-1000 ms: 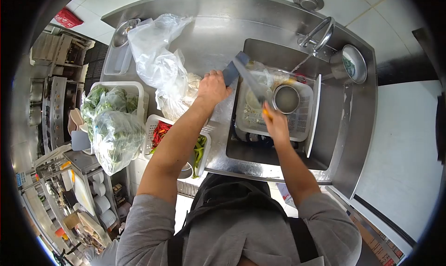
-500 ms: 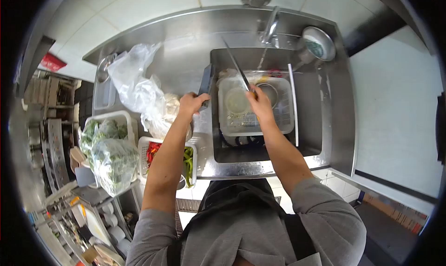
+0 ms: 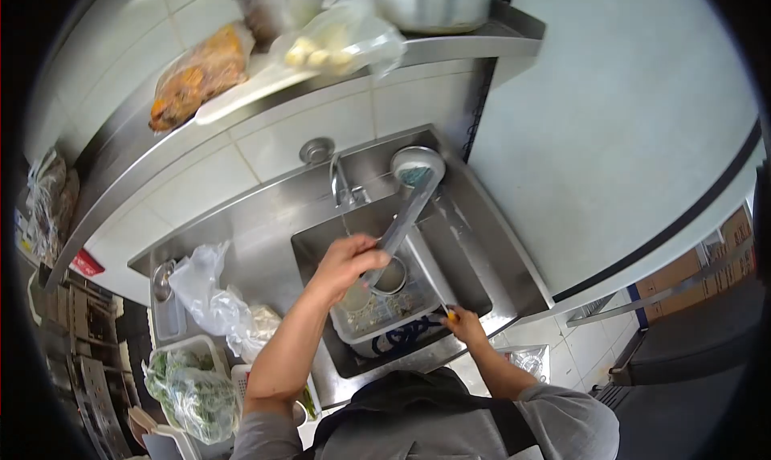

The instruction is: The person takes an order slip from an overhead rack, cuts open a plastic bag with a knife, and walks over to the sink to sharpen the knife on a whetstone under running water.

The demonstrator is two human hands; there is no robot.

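Note:
My left hand [image 3: 349,263] is raised over the sink, closed around a broad-bladed knife [image 3: 411,212]. Its blurred blade points up and right toward a metal bowl [image 3: 418,164] on the sink's back ledge. Lower down, near the sink's front edge, my right hand [image 3: 467,328] grips the yellow-orange handle [image 3: 452,316] of a slim knife. Only a short piece of that blade shows, pointing up and left. Below my hands a translucent plastic tub [image 3: 385,323] stands in the sink basin [image 3: 325,355], with a round metal container [image 3: 391,277] inside it.
Water runs from the faucet [image 3: 338,188]. At left lie a plastic bag [image 3: 205,287] and a crate with bagged greens [image 3: 193,388]. Overhead, a metal shelf [image 3: 450,50] bears pots and bagged food. A large pale panel [image 3: 618,139] stands at right.
The view has swung up and to the right, bringing the shelf in. My left hand has moved over the sink with its knife; my right hand has dropped toward the sink's front edge.

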